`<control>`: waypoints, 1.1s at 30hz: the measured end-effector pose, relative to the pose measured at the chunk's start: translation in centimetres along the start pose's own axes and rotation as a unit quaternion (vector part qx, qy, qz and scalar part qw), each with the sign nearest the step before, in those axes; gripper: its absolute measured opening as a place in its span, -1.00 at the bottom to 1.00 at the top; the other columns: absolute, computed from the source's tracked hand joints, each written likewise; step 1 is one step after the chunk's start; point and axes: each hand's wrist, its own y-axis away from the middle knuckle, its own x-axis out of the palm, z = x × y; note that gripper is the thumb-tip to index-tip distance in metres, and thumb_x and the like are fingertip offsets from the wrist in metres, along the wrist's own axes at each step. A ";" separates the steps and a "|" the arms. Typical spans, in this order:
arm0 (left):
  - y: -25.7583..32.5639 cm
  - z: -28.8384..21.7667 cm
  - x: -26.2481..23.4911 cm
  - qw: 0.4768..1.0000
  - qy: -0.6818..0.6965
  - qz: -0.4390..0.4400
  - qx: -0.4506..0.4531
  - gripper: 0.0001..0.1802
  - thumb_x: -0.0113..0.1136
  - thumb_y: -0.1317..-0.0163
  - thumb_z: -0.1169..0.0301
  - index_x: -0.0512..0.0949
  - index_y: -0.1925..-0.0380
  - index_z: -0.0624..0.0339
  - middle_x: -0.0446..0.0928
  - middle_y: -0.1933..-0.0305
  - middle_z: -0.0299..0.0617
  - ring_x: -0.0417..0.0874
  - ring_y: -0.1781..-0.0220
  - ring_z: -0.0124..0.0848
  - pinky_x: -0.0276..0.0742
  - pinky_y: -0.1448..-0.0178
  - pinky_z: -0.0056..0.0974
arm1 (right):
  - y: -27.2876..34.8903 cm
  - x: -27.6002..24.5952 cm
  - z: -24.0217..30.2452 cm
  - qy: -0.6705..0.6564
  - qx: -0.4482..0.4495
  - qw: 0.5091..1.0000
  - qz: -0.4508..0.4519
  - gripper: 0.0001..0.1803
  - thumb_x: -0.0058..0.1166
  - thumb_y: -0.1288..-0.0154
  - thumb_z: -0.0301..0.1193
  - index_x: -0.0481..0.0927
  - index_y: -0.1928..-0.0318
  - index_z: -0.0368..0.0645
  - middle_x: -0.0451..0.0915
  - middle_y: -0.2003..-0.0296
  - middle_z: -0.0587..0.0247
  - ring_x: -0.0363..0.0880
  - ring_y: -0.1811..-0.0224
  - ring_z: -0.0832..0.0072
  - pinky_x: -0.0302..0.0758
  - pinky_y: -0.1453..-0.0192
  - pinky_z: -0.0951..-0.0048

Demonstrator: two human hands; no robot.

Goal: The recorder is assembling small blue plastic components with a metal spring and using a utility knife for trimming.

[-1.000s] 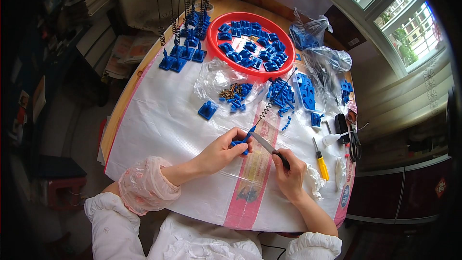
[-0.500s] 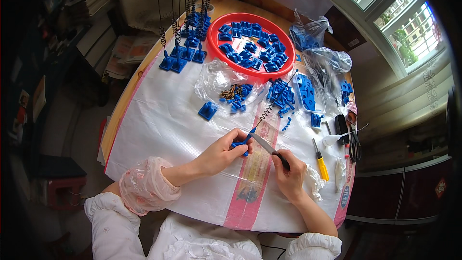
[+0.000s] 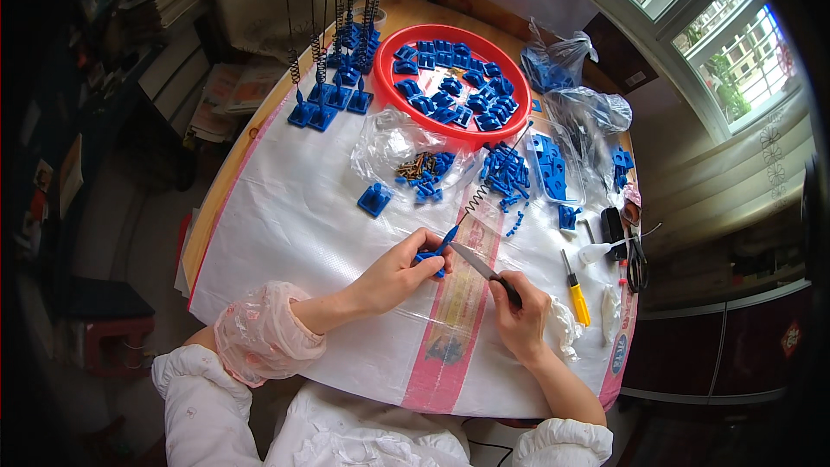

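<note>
My left hand pinches a small blue plastic part with a thin rod and coiled spring sticking up and away from it. My right hand grips the dark handle of a knife, and its blade tip meets the blue part at my left fingers. Both hands hover over a white woven sheet with a pink stripe that covers the round table.
A red round tray of blue parts sits at the back, with several spring-and-rod assemblies to its left. Clear bags, loose blue pieces, a yellow screwdriver and scissors lie to the right.
</note>
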 end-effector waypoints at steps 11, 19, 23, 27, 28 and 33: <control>0.0 -0.3 0.0 1.000 -0.016 -0.007 -0.008 -0.78 -0.01 -0.48 0.44 0.40 -0.04 0.28 0.50 0.02 -0.21 0.55 -0.04 -0.51 0.54 -0.16 -0.34 | 0.4 -0.3 -0.5 -0.012 0.006 1.000 0.003 -0.91 0.28 -0.21 -0.50 0.61 0.34 -0.18 0.49 0.68 0.24 0.41 0.74 0.49 0.29 0.59 0.45; 0.0 -0.1 0.0 0.999 -0.039 0.002 0.009 -0.76 0.04 -0.44 0.52 0.41 -0.06 0.27 0.48 -0.04 -0.23 0.53 -0.09 -0.52 0.53 -0.23 -0.33 | 0.4 -0.2 -0.7 -0.011 0.019 0.999 -0.039 -0.90 0.26 -0.23 -0.52 0.57 0.32 -0.20 0.52 0.64 0.23 0.43 0.71 0.47 0.29 0.58 0.47; -0.3 0.3 -0.2 1.000 -0.024 0.002 0.020 -0.76 0.07 -0.42 0.55 0.42 -0.05 0.27 0.48 -0.05 -0.24 0.53 -0.10 -0.52 0.54 -0.24 -0.33 | 0.5 0.4 -1.6 -0.045 -0.010 0.997 -0.058 -0.89 0.24 -0.25 -0.53 0.54 0.29 -0.23 0.57 0.57 0.16 0.49 0.65 0.40 0.34 0.53 0.44; -0.2 0.0 0.1 1.000 -0.007 -0.014 0.017 -0.79 0.10 -0.42 0.50 0.43 0.00 0.30 0.50 0.00 -0.22 0.56 -0.02 -0.52 0.58 -0.15 -0.36 | 0.4 0.3 -1.5 -0.036 -0.002 0.998 -0.041 -0.87 0.23 -0.26 -0.52 0.53 0.28 -0.24 0.57 0.55 0.11 0.51 0.63 0.33 0.37 0.50 0.39; -0.2 0.0 0.2 1.000 -0.002 -0.020 0.016 -0.79 0.12 -0.42 0.48 0.43 0.02 0.31 0.51 0.03 -0.22 0.58 0.01 -0.52 0.59 -0.11 -0.38 | 0.4 0.4 -1.7 -0.033 -0.009 0.998 -0.043 -0.87 0.23 -0.27 -0.52 0.52 0.27 -0.23 0.57 0.55 0.11 0.51 0.63 0.31 0.37 0.50 0.38; -0.1 -0.3 -0.1 1.000 -0.001 -0.022 0.001 -0.80 0.10 -0.43 0.46 0.44 0.02 0.31 0.51 0.04 -0.21 0.59 0.03 -0.52 0.64 -0.06 -0.37 | 0.2 0.3 -1.5 -0.030 -0.018 0.999 -0.012 -0.89 0.16 -0.33 -0.49 0.49 0.22 -0.22 0.54 0.56 0.08 0.52 0.60 0.19 0.37 0.48 0.29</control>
